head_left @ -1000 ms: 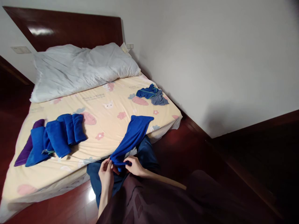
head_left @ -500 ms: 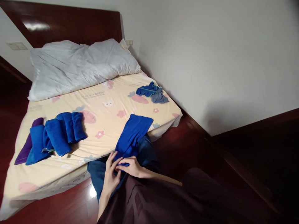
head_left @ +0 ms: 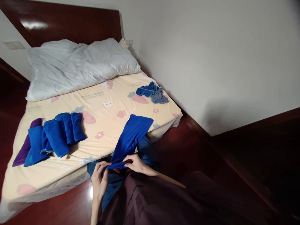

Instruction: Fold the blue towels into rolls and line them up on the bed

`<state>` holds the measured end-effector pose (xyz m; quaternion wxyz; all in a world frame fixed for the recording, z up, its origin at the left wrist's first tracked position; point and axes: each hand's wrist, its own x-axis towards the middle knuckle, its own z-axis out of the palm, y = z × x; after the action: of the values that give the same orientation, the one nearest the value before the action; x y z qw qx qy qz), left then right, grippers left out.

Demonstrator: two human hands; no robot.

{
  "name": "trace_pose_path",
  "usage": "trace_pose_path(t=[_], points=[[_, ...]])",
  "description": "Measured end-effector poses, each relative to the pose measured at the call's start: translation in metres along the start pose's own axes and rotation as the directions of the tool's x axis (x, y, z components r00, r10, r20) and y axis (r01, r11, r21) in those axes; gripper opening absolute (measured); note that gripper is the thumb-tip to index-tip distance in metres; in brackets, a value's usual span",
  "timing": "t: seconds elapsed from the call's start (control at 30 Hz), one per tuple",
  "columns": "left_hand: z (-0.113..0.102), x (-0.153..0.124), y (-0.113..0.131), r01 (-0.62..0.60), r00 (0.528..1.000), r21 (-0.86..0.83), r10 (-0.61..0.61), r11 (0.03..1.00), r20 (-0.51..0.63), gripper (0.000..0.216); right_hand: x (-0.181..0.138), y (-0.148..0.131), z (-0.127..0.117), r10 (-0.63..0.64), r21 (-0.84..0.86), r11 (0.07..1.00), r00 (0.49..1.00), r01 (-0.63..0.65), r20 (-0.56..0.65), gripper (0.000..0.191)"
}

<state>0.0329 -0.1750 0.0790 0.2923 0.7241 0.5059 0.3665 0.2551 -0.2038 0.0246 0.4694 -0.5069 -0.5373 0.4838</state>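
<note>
A long blue towel (head_left: 131,134) runs from the bed's near edge down to my lap, its far end lying flat on the sheet. My left hand (head_left: 100,176) pinches the left corner of its near end. On the right corner, the fingers and thumb of my right hand (head_left: 136,164) are closed. Between the two hands the near end is drawn into a narrow folded strip. To the left on the bed, several folded blue towels (head_left: 56,137) lie side by side, overlapping, with a folded purple towel (head_left: 25,150) at their left end.
The bed (head_left: 112,122) has a patterned cream sheet. A crumpled blue and grey cloth (head_left: 153,93) lies near its right edge. A large pale pillow or quilt (head_left: 82,65) rests against the dark headboard (head_left: 70,22). A white wall (head_left: 211,62) stands to the right.
My hands have moved apart, the left one going left and down. The towel's near end is now stretched between them as a folded strip. The other towels stay in place.
</note>
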Motion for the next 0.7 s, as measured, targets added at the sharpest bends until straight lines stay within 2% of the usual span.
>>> trace_pose_path(t=[0.07,0.13,0.2,0.27,0.37,0.5,0.57,0.6,0.63,0.7], points=[[-0.003,-0.002,0.002,-0.017,1.000,0.014,0.017,1.000,0.010,0.028,0.002,-0.002,0.004,-0.110,-0.022,0.994,0.993,0.109,-0.049,0.019],[-0.002,-0.004,0.009,-0.064,0.990,0.006,0.063,0.998,0.127,0.029,0.003,-0.006,0.010,-0.218,-0.074,0.974,0.975,0.214,-0.048,0.022],[0.002,-0.005,0.018,-0.098,0.969,-0.026,0.101,0.995,0.227,0.035,0.005,-0.010,0.016,-0.300,-0.154,0.942,0.954,0.298,0.015,0.019],[0.006,-0.006,0.025,-0.112,0.963,-0.055,0.122,0.992,0.239,0.034,0.006,-0.012,0.019,-0.355,-0.235,0.900,0.931,0.366,0.090,0.019],[0.006,-0.006,0.029,-0.157,0.964,-0.066,0.168,0.985,0.208,0.029,0.007,-0.012,0.019,-0.382,-0.287,0.866,0.912,0.410,0.149,0.020],[0.001,-0.008,0.028,-0.264,0.935,-0.048,0.268,0.963,0.233,0.033,0.007,-0.016,0.011,-0.342,-0.258,0.890,0.924,0.377,0.170,0.017],[-0.002,-0.011,0.028,-0.321,0.933,-0.010,0.318,0.947,0.171,0.033,0.006,-0.020,0.006,-0.324,-0.203,0.904,0.913,0.376,0.248,0.019],[-0.005,-0.013,0.028,-0.351,0.934,0.033,0.348,0.936,0.086,0.030,0.005,-0.022,0.003,-0.308,-0.183,0.909,0.901,0.373,0.305,0.022],[-0.009,-0.015,0.028,-0.372,0.926,0.093,0.376,0.924,-0.031,0.028,0.005,-0.025,0.000,-0.282,-0.179,0.913,0.885,0.365,0.370,0.025],[-0.023,-0.019,0.031,-0.335,0.884,0.178,0.374,0.925,-0.282,0.020,0.003,-0.028,-0.006,-0.197,-0.221,0.914,0.848,0.341,0.493,0.027]])
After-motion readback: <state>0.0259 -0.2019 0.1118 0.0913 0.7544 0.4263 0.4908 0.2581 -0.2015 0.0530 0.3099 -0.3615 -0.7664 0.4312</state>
